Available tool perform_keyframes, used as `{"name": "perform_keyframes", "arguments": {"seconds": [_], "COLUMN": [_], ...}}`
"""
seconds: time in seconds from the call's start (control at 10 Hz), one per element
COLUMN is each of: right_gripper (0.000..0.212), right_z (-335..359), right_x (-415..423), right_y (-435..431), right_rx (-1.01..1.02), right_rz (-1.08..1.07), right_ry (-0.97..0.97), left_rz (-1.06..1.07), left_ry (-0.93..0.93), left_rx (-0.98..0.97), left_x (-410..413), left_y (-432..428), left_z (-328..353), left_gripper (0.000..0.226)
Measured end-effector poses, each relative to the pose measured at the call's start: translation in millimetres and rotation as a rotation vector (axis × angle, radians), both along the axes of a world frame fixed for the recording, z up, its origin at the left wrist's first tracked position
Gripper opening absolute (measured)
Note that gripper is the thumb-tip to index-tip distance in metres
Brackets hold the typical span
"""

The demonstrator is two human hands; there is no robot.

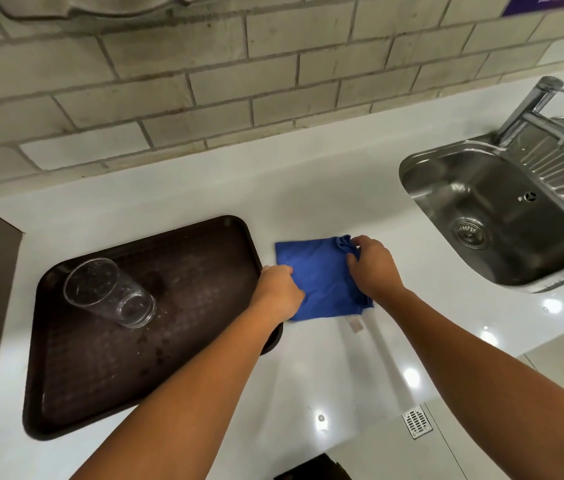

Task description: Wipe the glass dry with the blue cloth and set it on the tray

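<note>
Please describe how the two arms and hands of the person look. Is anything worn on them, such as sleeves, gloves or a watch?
Both forearms are bare as far as the picture shows, with no sleeve in view. The left hand and the right hand wear no gloves. No watch, bracelet or ring can be seen, and no markings show on either arm.

cloth point(318, 277) blue | tray point(204, 341) dark brown | glass point(109, 292) clear
</note>
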State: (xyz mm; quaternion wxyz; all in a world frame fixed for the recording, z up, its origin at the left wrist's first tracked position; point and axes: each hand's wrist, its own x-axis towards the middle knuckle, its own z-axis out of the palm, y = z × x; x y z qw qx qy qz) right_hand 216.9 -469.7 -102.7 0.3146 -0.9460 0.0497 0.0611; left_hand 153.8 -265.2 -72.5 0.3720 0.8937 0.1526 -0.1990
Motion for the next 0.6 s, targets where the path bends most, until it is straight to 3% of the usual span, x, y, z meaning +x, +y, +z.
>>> {"name": "perform_keyframes", "arguments": {"seconds": [0.3,0.5,0.6], "right_gripper": [0.026,0.032,0.030], "right_z": [0,2,11], "right_x": [2,-3,-10], "right_y": [-3,-4,0], "right_rx": [-0.058,-0.124,-0.089], "right_rz": [-0.047,-0.071,-0.054], "right_ry": [-0.039,-0.059,-0.175], "left_rz": [-0.029,0.047,0.068], "left_ry": [0.016,-0.062,-0.132], "left_rx": [0.115,-0.004,-0.041], "left_x": [-9,-9,-14], "left_y": [-12,2,16], "left_z": [1,3,13], "left_gripper": [0.057,0.069,0.066]}}
